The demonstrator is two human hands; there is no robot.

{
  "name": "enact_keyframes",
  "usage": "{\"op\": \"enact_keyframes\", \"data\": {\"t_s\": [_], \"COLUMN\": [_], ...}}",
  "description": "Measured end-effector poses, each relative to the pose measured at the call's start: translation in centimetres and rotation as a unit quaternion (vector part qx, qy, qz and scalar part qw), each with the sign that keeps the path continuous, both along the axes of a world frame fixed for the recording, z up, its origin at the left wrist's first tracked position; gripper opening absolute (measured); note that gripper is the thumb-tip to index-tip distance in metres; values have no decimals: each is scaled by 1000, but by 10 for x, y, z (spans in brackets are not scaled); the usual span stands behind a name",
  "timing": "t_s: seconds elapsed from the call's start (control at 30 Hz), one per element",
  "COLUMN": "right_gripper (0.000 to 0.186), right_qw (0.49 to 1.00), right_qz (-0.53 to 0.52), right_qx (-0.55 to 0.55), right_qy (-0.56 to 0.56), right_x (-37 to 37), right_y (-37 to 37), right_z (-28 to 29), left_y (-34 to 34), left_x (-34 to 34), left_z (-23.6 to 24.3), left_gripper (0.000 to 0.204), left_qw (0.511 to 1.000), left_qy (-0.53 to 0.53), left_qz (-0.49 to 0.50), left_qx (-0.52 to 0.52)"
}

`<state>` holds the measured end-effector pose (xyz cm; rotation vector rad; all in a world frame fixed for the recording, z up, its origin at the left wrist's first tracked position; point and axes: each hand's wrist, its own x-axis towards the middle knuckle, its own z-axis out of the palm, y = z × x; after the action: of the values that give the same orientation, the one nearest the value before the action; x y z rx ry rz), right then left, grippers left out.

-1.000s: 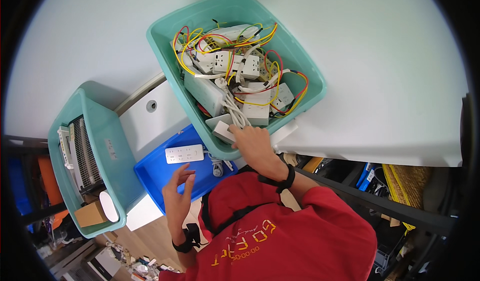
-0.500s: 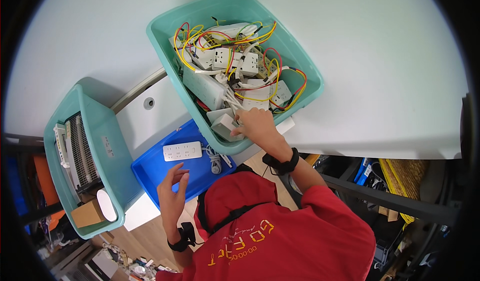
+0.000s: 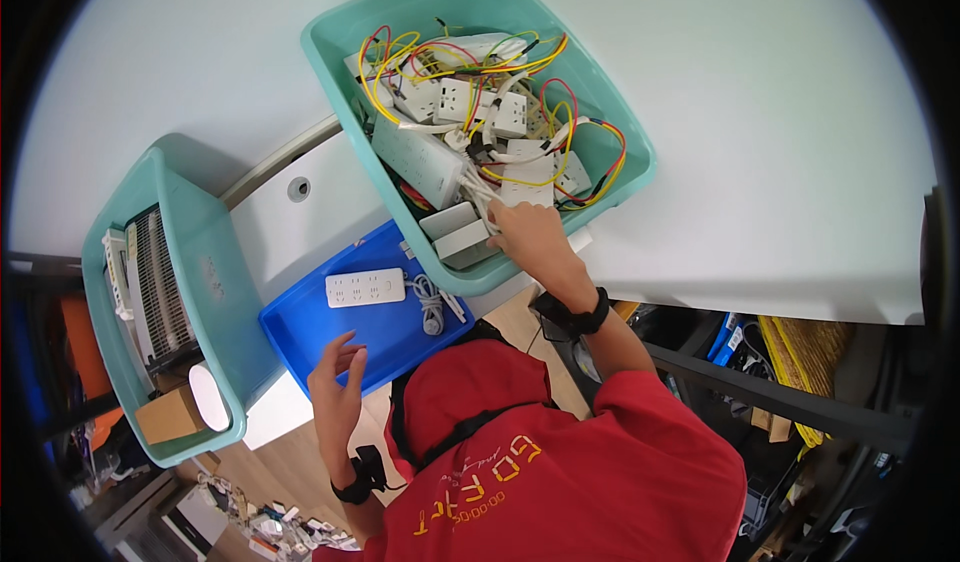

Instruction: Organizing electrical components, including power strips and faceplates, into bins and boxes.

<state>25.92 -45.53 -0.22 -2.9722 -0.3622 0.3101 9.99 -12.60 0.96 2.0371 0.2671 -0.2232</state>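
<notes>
My right hand point(image 3: 532, 240) reaches over the near edge of a large teal bin point(image 3: 640, 177). Its fingers are closed round a bundle of white cables point(image 3: 478, 190), and the fingertips are partly hidden. Around it in the bin lie white socket blocks point(image 3: 468, 104), a long white power strip point(image 3: 415, 162), white boxes point(image 3: 455, 230) and loops of red and yellow wire point(image 3: 580, 127). Beside the bin, my left hand point(image 3: 335, 387) hovers at the near left edge of a blue tray point(image 3: 320, 337), empty, fingers apart. In that tray sits a white power strip point(image 3: 365, 288) with a coiled grey cable point(image 3: 430, 307).
On the left stands a second teal bin point(image 3: 215, 272) with a black grille panel point(image 3: 160, 282), a brown cardboard box point(image 3: 170, 415) and a white oval thing point(image 3: 208, 398). A white table point(image 3: 760, 162) spreads behind and to the right. A dark shelf rail point(image 3: 760, 390) runs at lower right.
My right hand has shifted slightly with the white cables, and the white boxes beside it have tipped into a flatter position. My left hand stays open beside the tray.
</notes>
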Motion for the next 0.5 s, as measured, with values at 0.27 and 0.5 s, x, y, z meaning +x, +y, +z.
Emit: {"op": "enact_keyframes", "data": {"t_s": [0.27,0.5], "right_gripper": [24,29], "right_qw": [914,946], "right_qz": [59,203], "right_qx": [331,229], "right_qy": [-229,-102], "right_x": [-58,-91], "right_y": [43,21], "right_z": [31,17], "left_y": [20,-16], "left_x": [-10,10], "left_z": [-88,-159], "left_gripper": [37,47], "left_qw": [994,984], "left_qy": [46,43], "left_qz": [-34,-159], "left_qx": [88,73]}}
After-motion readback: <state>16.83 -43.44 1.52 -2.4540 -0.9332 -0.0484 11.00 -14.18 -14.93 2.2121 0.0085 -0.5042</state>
